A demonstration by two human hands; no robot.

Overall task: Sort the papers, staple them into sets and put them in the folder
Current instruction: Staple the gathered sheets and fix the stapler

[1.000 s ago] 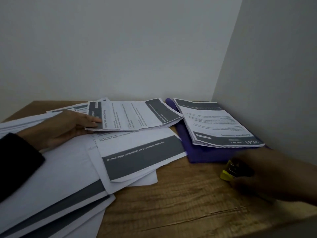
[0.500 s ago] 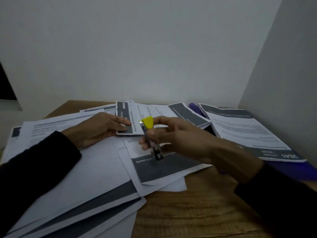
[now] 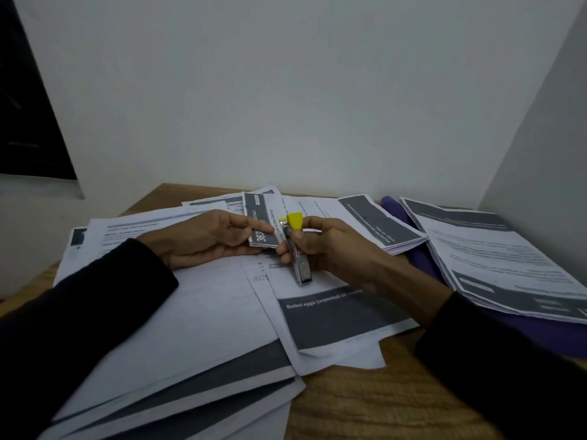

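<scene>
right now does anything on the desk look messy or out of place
Yes: the loose papers lie fanned and crooked, some hanging over the desk's near edge. The purple folder is half buried under a set of sheets.

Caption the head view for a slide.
Right hand brings a yellow-tipped stapler to the paper set held by the left hand.

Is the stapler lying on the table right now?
No, the right hand grips the stapler at the paper set the left hand holds.
</scene>
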